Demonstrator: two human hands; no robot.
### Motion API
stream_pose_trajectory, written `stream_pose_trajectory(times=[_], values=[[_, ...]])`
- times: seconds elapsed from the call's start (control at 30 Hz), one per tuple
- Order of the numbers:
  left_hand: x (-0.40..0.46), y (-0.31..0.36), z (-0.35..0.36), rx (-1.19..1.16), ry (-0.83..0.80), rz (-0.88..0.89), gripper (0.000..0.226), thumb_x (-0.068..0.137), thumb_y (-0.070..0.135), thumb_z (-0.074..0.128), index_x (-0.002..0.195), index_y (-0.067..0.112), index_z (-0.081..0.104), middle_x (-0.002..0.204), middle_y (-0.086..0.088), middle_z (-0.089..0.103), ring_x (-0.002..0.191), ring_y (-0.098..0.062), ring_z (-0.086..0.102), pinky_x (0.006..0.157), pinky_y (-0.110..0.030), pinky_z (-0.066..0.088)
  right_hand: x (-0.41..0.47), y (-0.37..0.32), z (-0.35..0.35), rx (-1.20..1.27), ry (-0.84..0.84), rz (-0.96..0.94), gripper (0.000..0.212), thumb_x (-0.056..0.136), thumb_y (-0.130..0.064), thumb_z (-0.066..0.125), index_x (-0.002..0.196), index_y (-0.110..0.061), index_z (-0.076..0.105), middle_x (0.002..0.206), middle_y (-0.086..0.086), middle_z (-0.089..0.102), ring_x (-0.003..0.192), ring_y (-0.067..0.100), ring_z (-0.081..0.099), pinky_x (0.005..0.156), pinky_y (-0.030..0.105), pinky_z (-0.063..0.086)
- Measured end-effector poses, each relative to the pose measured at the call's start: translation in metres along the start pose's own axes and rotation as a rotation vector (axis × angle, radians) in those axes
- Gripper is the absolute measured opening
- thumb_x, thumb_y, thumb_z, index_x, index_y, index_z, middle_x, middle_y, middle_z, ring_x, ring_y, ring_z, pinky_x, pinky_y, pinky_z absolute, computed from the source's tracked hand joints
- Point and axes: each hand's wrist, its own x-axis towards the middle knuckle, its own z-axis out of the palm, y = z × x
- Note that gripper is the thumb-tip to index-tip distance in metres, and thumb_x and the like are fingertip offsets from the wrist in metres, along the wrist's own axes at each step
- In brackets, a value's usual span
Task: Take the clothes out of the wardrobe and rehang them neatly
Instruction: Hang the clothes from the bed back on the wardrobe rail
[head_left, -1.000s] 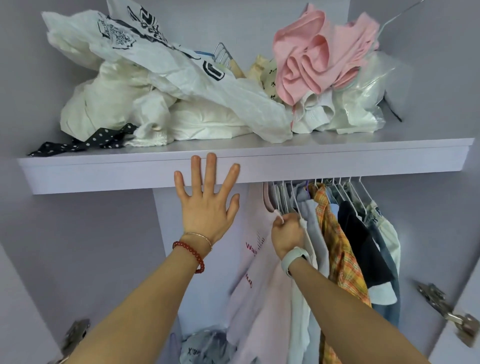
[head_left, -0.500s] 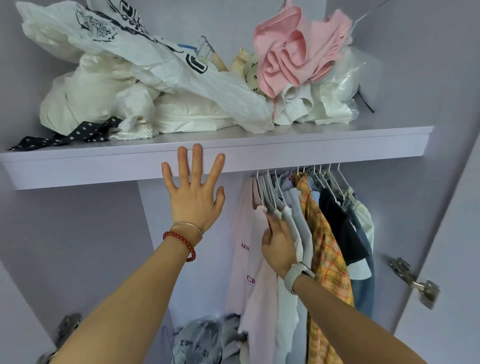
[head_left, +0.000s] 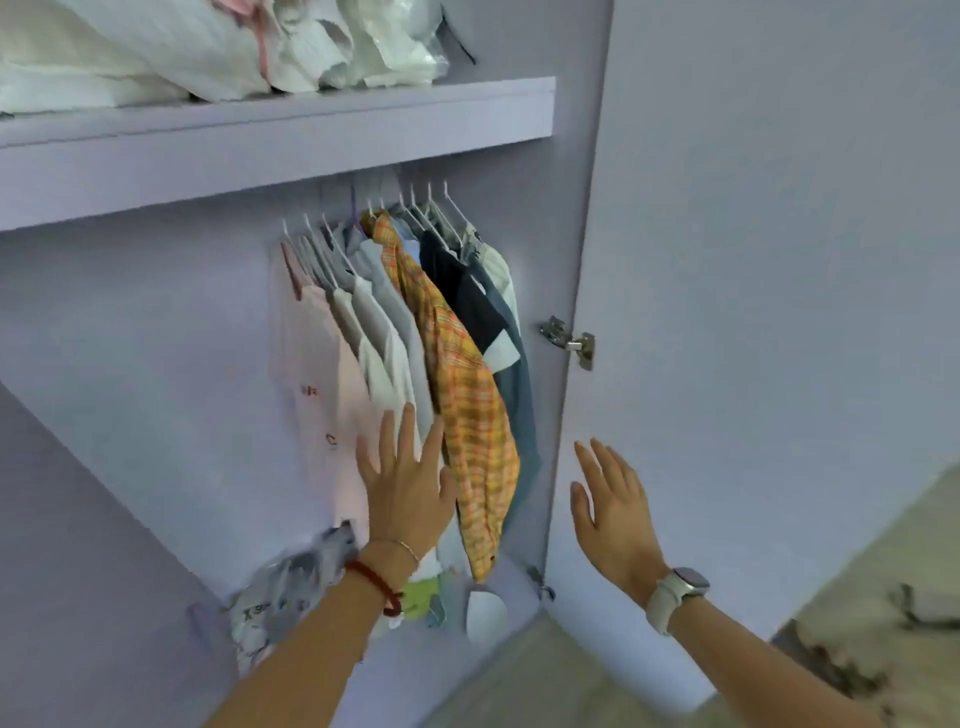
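Left hand: our left hand (head_left: 408, 488), fingers straight and spread, holds nothing; it lies flat over the lower part of the pale shirts, w/ red bead bracelet (head_left: 375, 584) on the wrist.
Right hand: our right hand (head_left: 610, 506), fingers straight and relaxed, holds nothing; it hovers in front of the open lilac wardrobe door (head_left: 753, 260), apart from the clothes. White-strap wristwatch (head_left: 678, 590) on it.
Clothes: row of hanging shirts on thin white wire hangers (head_left: 415, 208) under the lilac shelf (head_left: 270, 150): pale pink printed tee (head_left: 317, 395) leftmost, then white and grey shirts, orange-yellow plaid shirt (head_left: 467, 415), dark navy top (head_left: 467, 296), blue-grey garment far right. All packed tight to the right end.
Step, we reckon: gathering the hanging batch to lift it out; nothing's off the rail yet.
How to do it well: we'd go up to the hooks, not the hems. Bunch the hangers together w/ one hand, support the fabric w/ the other, lift hooks clear, then out.
Watch: plaid shirt sits skewed on its hanger, prob slips first.
Also: crumpled grey printed garment (head_left: 291, 577) lies on the wardrobe floor; white bagged bundles (head_left: 208, 47) on the shelf.
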Motion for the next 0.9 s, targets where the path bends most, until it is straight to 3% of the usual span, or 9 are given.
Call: stream_pose_trajectory(times=[0.1,0.17,0.27,0.33,0.5,0.67,0.9], values=[[-0.020,0.072,0.037,-0.077,-0.254,0.196,0.054,0.093,0.031,0.041,0.144,0.023,0.027,0.155,-0.004,0.017,0.143,-0.022,0.009,0.113,-0.046,0.002,-0.065,0.058,-0.027,-0.057,0.020,0.257,0.048,0.097,-0.020,0.039,0.143,-0.014,0.028,0.151,0.008,0.026,0.141,0.026,0.019,0.116,0.042,0.015],[-0.034,0.128,0.053,-0.130,-0.332,0.371,0.053,0.095,0.031,0.035,0.145,0.021,0.024,0.155,-0.003,0.015,0.143,-0.021,0.009,0.114,-0.043,0.005,-0.107,0.096,-0.050,-0.111,0.044,0.418,0.049,0.097,-0.022,0.037,0.144,-0.017,0.026,0.152,0.005,0.024,0.141,0.023,0.017,0.115,0.040,0.013],[-0.061,0.217,0.065,-0.214,-0.401,0.646,0.049,0.094,0.026,0.037,0.142,0.013,0.031,0.152,-0.008,0.021,0.141,-0.024,0.018,0.112,-0.040,0.020,-0.164,0.148,-0.090,-0.185,0.096,0.637,0.048,0.095,-0.021,0.039,0.143,-0.015,0.029,0.150,0.007,0.028,0.139,0.024,0.021,0.114,0.040,0.016],[-0.082,0.272,0.073,-0.328,-0.438,0.784,0.046,0.090,0.017,0.047,0.134,0.006,0.043,0.144,-0.016,0.036,0.132,-0.029,0.036,0.101,-0.040,0.038,-0.199,0.178,-0.117,-0.212,0.136,0.768,0.047,0.096,-0.022,0.037,0.142,-0.015,0.031,0.149,0.007,0.029,0.138,0.024,0.023,0.113,0.039,0.017],[-0.127,0.413,0.102,-0.413,-0.591,1.005,0.046,0.092,0.024,0.043,0.136,0.016,0.040,0.144,-0.007,0.036,0.123,-0.025,0.043,0.097,-0.035,0.041,-0.283,0.257,-0.173,-0.228,0.256,1.013,0.043,0.095,-0.017,0.038,0.138,-0.010,0.037,0.143,0.010,0.037,0.134,0.025,0.029,0.112,0.036,0.021],[-0.170,0.564,0.141,-0.424,-0.736,1.164,0.043,0.090,0.019,0.045,0.133,0.012,0.043,0.142,-0.010,0.036,0.124,-0.027,0.043,0.099,-0.039,0.041,-0.359,0.355,-0.219,-0.152,0.389,1.254,0.039,0.094,-0.013,0.041,0.132,-0.005,0.043,0.137,0.013,0.044,0.129,0.028,0.036,0.107,0.036,0.029],[-0.243,0.723,0.194,-0.232,-0.780,1.395,0.050,0.093,0.033,0.036,0.141,0.019,0.028,0.150,-0.004,0.021,0.135,-0.021,0.025,0.103,-0.037,0.033,-0.451,0.484,-0.267,-0.021,0.594,1.540,0.032,0.092,-0.004,0.043,0.122,0.003,0.050,0.125,0.022,0.051,0.117,0.036,0.045,0.097,0.038,0.033]])
